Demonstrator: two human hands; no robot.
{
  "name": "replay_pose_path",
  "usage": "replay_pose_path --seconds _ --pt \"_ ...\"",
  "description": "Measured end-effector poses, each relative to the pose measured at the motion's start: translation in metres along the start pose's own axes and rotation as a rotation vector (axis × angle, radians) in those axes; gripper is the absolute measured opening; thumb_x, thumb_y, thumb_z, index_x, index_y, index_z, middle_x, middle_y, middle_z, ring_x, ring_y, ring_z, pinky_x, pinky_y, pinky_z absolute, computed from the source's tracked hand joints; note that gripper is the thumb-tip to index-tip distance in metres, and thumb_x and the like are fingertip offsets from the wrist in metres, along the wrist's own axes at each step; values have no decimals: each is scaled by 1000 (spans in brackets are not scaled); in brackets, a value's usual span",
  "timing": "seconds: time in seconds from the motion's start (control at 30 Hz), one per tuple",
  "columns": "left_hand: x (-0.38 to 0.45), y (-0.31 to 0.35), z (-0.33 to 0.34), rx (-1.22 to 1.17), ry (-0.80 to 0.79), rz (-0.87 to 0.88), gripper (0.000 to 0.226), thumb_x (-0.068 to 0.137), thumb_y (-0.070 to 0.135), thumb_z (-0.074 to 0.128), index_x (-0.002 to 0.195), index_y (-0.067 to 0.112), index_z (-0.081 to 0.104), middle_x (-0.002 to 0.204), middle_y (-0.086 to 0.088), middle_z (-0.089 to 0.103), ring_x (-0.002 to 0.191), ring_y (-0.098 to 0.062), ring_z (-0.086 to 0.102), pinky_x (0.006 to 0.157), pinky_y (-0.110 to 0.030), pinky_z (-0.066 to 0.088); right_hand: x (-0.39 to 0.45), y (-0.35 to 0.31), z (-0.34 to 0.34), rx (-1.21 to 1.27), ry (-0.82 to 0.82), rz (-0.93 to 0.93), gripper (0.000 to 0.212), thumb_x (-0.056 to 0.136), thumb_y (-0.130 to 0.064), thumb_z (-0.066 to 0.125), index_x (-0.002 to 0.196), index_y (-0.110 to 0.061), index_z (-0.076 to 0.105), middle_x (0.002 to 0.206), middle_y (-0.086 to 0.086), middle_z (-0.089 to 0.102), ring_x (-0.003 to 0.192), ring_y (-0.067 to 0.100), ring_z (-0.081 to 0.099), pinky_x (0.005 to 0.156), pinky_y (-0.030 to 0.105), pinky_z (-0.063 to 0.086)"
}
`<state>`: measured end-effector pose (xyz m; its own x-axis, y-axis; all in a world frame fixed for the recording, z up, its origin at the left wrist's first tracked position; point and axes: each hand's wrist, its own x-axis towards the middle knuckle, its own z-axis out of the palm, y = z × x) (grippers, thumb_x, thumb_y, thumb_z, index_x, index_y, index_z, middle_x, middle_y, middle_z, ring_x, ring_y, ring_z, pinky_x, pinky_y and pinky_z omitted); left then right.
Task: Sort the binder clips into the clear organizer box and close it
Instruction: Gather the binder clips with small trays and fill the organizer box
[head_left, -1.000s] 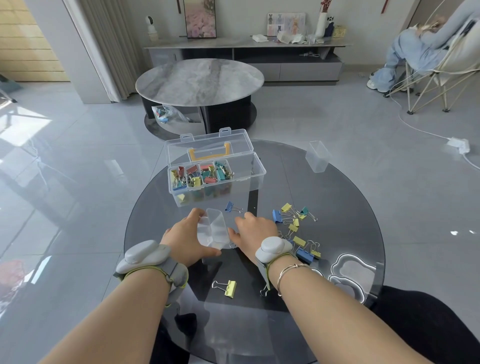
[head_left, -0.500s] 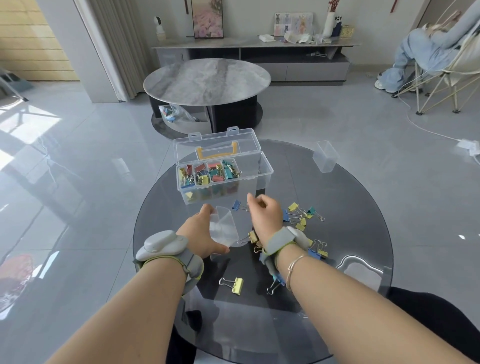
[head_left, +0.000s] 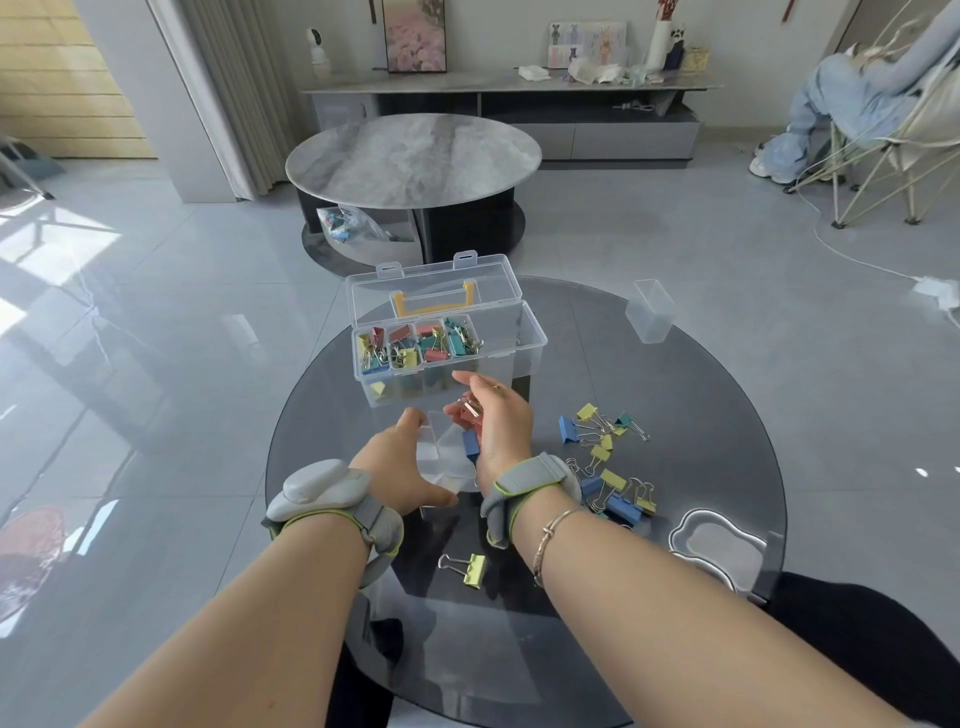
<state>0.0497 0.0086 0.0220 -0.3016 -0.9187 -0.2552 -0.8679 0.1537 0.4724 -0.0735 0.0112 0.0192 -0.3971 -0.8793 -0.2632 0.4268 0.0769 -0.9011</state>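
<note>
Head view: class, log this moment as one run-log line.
left hand: holds clear bin | right hand: grips red clips | organizer box: lid open | loose clips: on table

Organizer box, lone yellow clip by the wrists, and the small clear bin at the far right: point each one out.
organizer box (head_left: 530, 345): head view, right end of its front rim.
yellow clip (head_left: 475, 564): head view, on its yellow body.
clear bin (head_left: 650, 312): head view, on its front wall.

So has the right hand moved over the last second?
Yes. The right hand rose from the small clear bin toward the organizer box, now gripping red binder clips.
</note>
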Motion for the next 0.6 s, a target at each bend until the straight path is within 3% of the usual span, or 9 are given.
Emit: replay_pose_path --seconds 0.17,0.27,0.37,0.47,0.53,0.6 --pt "-1 2 -1 -3 -6 -9 90 60 39 86 129 21 32 125 -3 55 90 -20 52 72 -28 41 -5 -3 0 -53 -70 12 36 100 -27 40 88 -13 71 72 7 60 74 17 65 64 27 50" --pt "-1 2 -1 -7 -2 -11 90 60 40 86 129 21 32 123 -3 56 90 -21 54 73 -28 44 -10 -5 2 -91 -105 -22 47 103 -34 31 89 -12 71 69 4 59 77 18 65 73 32 51" --pt "-1 2 -1 -15 -4 -8 89 60 39 86 128 21 32 125 -4 56 91 -21 53 74 -28 45 -14 -5 4 -111 -79 -77 46 103 -30 30 96 -10 70 79 3 60 70 17 66 60 20 47" --pt "-1 2 0 -18 -1 -3 89 59 39 87 128 21 33 128 -3 54 92 -20 53 77 -29 46 -16 -3 4 -49 -37 -74 36 100 -25 34 100 -12 68 91 7 59 68 20 68 55 21 46" --pt "-1 1 0 -26 3 -2 90 58 40 87 128 21 33 130 -3 54 93 -20 53 80 -30 47 -17 -2 4 26 -12 -60 35 100 -23 36 101 -8 67 85 9 62 75 31 70 64 28 51" --pt "-1 0 0 -28 5 -7 90 58 40 87 128 21 33 129 -3 54 94 -21 54 80 -31 47 -18 -1 4 81 8 -44 39 101 -24 32 97 -5 67 76 15 64 88 39 69 87 42 50"
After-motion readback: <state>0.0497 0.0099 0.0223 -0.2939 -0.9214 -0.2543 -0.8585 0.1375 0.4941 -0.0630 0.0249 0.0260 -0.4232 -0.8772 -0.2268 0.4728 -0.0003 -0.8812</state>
